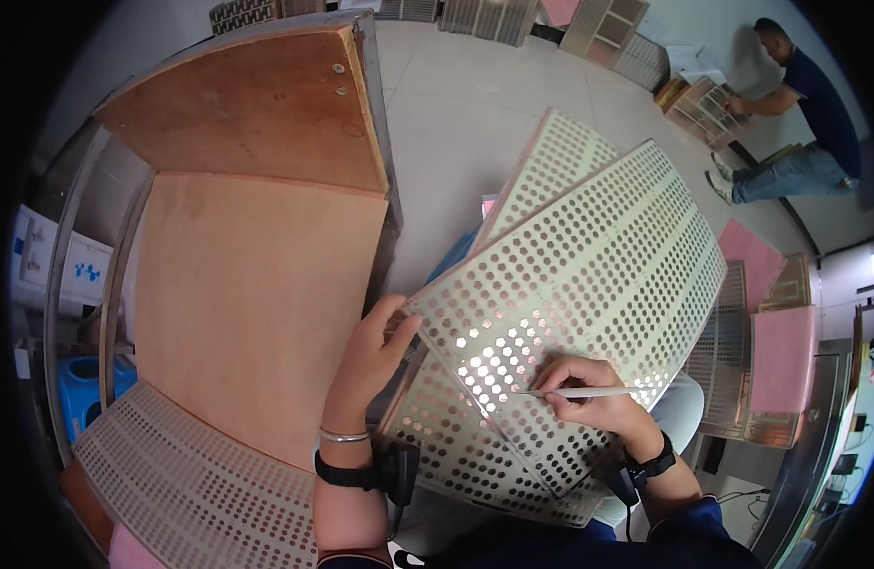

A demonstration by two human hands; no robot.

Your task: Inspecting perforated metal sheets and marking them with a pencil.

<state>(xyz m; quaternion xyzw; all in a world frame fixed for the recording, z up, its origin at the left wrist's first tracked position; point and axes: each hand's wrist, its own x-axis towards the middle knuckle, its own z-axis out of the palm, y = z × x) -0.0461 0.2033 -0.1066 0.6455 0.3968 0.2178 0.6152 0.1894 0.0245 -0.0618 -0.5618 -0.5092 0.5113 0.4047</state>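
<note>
Across my lap lies a pale panel (636,223) covered with rows of small dark, flower-like shapes; a patch near its lower left shines brightly. My left hand (375,351) grips this panel at its left corner, thumb on top. In my right hand (588,389) is a slim white pen-like tool (607,391), pinched by the fingers, its thin tip at the panel's surface beside the shiny patch. Underneath, a similar panel shows at the far side (551,156) and near side (465,469); whether these are one sheet, I cannot tell.
Left of me stands a wooden stand with a flat board (257,294) and a raised back (257,114). Another patterned panel (200,484) lies at its near edge. A blue stool (86,384) is farther left. More panels and pink sheets (781,356) stack at right. A person (816,114) bends over a panel at far right.
</note>
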